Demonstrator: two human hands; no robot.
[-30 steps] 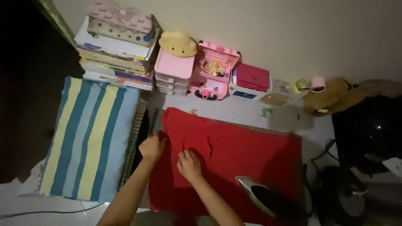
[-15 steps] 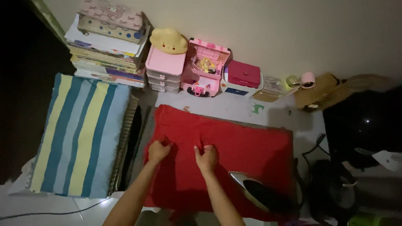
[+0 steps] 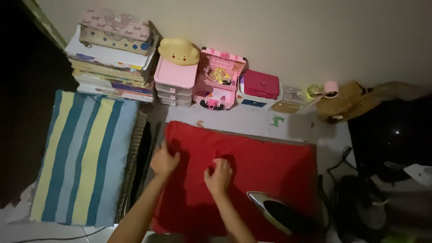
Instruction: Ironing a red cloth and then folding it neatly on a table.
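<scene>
Red cloth [image 3: 252, 171] is lying spread flat on the floor, below the pink toys [image 3: 216, 78]. Both hands are pressing on it: the left hand [image 3: 164, 159] is curling at its edge, the right hand [image 3: 219, 175] is bunching fabric in loosely closed fingers. An iron [image 3: 281, 216] is resting just beside.

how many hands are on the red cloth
2. The left hand presses near the red cloth's left edge; the right hand rests beside it, toward the middle. No other hands show.
</scene>
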